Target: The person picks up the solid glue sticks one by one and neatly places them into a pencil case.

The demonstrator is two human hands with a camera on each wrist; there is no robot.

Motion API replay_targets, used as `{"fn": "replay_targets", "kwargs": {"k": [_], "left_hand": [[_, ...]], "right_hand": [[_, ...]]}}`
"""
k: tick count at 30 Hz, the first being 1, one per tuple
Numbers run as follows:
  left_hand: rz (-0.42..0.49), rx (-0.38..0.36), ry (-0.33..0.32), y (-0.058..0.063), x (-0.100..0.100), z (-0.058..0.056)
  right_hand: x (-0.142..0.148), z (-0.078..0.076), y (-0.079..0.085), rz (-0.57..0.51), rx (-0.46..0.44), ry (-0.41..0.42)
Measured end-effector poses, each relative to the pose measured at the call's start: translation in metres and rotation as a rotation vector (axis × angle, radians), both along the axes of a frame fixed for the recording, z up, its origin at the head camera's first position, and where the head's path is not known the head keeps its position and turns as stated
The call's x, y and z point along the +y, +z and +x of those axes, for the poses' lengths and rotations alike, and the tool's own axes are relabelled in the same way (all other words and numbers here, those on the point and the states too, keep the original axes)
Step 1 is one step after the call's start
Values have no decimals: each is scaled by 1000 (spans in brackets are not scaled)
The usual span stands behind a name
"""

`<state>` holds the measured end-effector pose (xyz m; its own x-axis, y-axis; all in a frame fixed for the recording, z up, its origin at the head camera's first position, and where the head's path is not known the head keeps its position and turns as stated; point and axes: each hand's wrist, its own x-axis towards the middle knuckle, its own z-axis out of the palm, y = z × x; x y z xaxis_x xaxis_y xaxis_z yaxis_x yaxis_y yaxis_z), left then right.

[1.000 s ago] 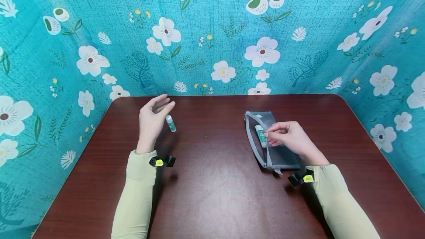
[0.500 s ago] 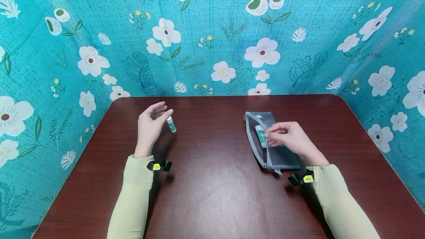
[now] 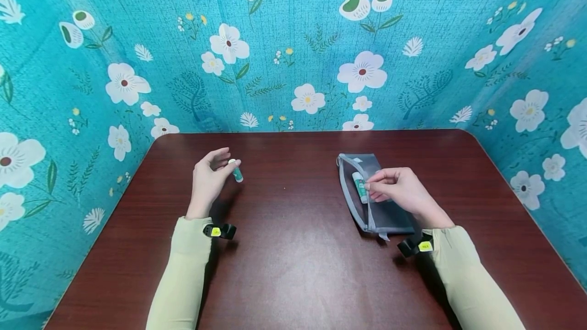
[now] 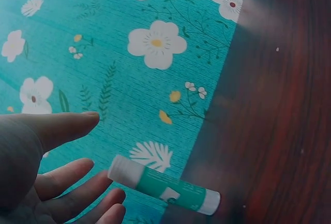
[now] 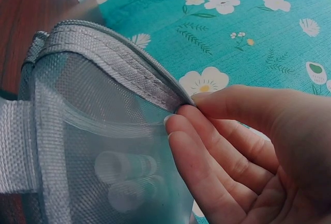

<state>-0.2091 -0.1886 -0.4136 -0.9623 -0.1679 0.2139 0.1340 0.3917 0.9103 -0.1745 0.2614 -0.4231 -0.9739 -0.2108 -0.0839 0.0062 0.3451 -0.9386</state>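
A green glue stick (image 3: 238,174) with a white cap appears to stand upright at the back left of the table. My left hand (image 3: 209,180) is beside it, thumb and fingers apart; in the left wrist view nothing lies between them, and the glue stick (image 4: 170,185) is by the fingertips. My right hand (image 3: 398,188) pinches the zipped edge of a grey mesh pouch (image 3: 390,218), keeping its mouth spread. Through the mesh in the right wrist view, two glue sticks (image 5: 124,167) show inside; one is also visible at the pouch mouth in the head view.
The dark red-brown table (image 3: 293,248) ends at a turquoise flowered cloth (image 3: 284,55), which rises along the back and both sides. A wide stretch of tabletop separates the pouch from the standing glue stick.
My left hand has come down and slightly toward me, so the thumb now overlaps the glue stick's cap in the head view. My right hand and the pouch have stayed put.
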Motion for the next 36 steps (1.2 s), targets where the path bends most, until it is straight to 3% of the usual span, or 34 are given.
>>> {"fn": "replay_targets", "kwargs": {"k": [14,36], "left_hand": [[-54,-125,-33,-16,-7,-5],[-114,-211,-67,-43,-18,-16]], "right_hand": [[-1,-1,0,-2,0,0],[-1,-1,-2,-5,-3,0]]}}
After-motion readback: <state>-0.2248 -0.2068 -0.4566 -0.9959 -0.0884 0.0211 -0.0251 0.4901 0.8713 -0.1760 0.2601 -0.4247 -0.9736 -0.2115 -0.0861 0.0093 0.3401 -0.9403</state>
